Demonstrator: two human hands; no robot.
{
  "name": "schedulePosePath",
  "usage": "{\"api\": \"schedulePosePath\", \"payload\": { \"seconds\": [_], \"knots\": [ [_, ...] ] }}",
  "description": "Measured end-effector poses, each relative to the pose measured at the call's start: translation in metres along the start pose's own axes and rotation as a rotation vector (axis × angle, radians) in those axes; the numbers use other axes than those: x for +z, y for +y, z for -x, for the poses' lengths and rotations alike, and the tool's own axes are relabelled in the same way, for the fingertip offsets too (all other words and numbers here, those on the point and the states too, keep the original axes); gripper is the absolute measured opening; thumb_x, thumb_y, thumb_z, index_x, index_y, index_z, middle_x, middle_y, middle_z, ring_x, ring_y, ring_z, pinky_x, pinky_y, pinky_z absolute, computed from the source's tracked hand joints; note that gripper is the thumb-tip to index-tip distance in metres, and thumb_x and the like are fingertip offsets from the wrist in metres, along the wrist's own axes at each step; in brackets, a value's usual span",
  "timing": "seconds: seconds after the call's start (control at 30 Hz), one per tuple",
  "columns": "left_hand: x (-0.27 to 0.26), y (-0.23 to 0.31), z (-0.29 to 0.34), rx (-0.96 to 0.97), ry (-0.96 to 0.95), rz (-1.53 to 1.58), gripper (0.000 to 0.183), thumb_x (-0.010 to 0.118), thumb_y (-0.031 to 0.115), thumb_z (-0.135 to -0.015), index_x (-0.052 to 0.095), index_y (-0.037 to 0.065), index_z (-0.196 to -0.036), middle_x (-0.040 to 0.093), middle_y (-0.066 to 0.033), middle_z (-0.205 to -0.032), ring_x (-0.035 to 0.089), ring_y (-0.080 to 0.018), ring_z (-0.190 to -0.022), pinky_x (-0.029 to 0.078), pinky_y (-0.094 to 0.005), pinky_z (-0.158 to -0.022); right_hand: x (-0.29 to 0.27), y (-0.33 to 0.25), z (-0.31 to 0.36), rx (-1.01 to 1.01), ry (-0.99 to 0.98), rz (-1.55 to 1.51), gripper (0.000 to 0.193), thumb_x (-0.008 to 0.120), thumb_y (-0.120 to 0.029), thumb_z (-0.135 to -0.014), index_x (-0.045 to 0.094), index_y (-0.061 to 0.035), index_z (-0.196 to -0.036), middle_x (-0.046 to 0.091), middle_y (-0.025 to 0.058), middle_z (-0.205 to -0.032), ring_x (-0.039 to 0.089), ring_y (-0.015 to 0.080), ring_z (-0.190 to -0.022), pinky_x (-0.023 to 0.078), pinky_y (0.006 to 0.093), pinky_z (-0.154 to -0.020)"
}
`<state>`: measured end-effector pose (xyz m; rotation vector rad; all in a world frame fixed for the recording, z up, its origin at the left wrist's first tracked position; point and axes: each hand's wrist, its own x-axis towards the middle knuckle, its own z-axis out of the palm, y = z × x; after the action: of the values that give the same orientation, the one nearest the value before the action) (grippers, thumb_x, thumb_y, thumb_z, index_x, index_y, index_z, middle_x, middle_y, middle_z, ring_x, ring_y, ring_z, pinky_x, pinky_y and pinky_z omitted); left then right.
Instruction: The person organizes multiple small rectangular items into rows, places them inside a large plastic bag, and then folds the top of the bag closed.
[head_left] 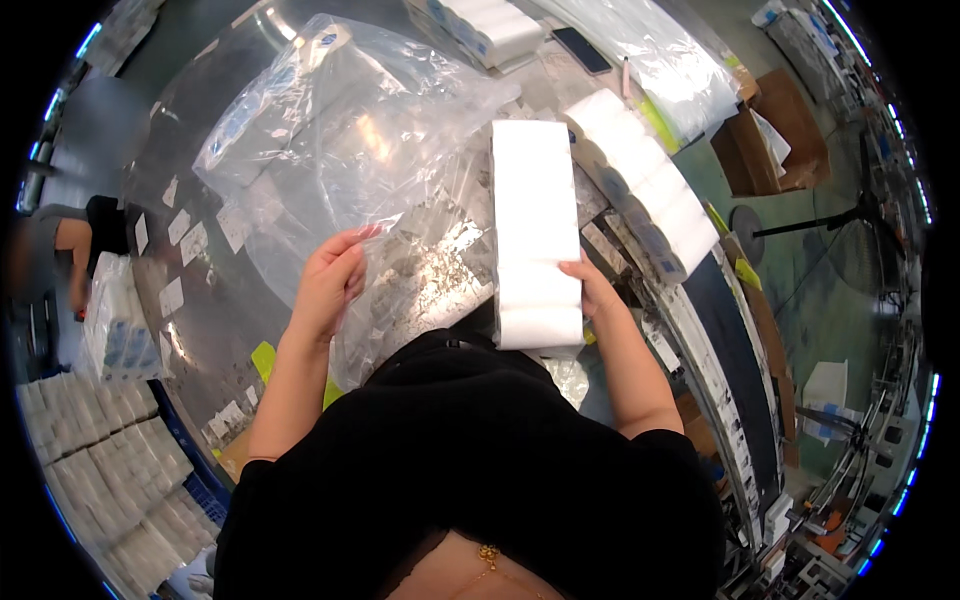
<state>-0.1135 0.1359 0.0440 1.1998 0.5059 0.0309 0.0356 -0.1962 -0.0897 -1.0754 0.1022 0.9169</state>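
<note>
Head view: a long white pack of rolls lies lengthwise before the person's waist, with the right hand gripping its near right side, thumb over the top; the fingers beneath are mostly hidden. To its left, the left hand has its fingers curled narrowly on the edge of a large clear plastic bag, which spreads crumpled over the grey table. The step in hand looks like bringing pack and bag together for bagging, the pack apparently outside the film. The next move would seem to call for lifting the film edge and lining up the pack's end with the mouth, though whether that mouth is parted cannot be told. Slack folds could snag the pack. Just right of it, a second pack of rolls limits room on that side, beside a dark conveyor belt. Beyond lie a phone, a heap of clear film and a cardboard box. Paper scraps litter the table's left, and a co-worker's arm shows at far left.
</note>
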Motion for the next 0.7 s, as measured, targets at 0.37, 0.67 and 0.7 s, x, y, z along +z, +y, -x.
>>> {"api": "schedulePosePath", "payload": {
  "seconds": [0.37, 0.67, 0.7],
  "knots": [
    [0.018, 0.026, 0.007, 0.093, -0.048, 0.064, 0.032, 0.046, 0.009, -0.088, 0.054, 0.001, -0.118, 0.035, 0.0075, -0.058, 0.03, -0.0021, -0.048, 0.026, -0.0164, -0.045, 0.002, -0.065, 0.035, 0.505, -0.139, -0.394, 0.055, 0.059, -0.027, -0.078, 0.043, -0.0037, -0.126, 0.055, 0.0145, -0.111, 0.054, 0.028, -0.102, 0.045, 0.0404, -0.089],
    [0.05, 0.056, 0.028, 0.242, -0.021, -0.31, 0.027, 0.049, 0.009, -0.089, 0.059, 0.003, -0.113, 0.06, 0.0012, -0.087, 0.051, -0.0064, -0.079, 0.041, -0.0211, -0.073, 0.136, -0.035, -0.083, 0.738, -0.582, -0.577, 0.054, 0.057, -0.031, -0.08, 0.046, -0.0006, -0.122, 0.058, 0.0138, -0.102, 0.056, 0.0289, -0.096, 0.046, 0.0391, -0.086],
    [0.053, 0.057, 0.028, 0.272, -0.011, -0.318, 0.027, 0.049, 0.009, -0.089, 0.059, 0.003, -0.113, 0.059, 0.0016, -0.085, 0.05, -0.006, -0.077, 0.041, -0.0206, -0.072, 0.156, -0.037, -0.099, 0.738, -0.638, -0.593, 0.053, 0.057, -0.032, -0.08, 0.047, -0.0003, -0.122, 0.058, 0.0137, -0.101, 0.056, 0.029, -0.096, 0.046, 0.039, -0.086]
  ]
}}
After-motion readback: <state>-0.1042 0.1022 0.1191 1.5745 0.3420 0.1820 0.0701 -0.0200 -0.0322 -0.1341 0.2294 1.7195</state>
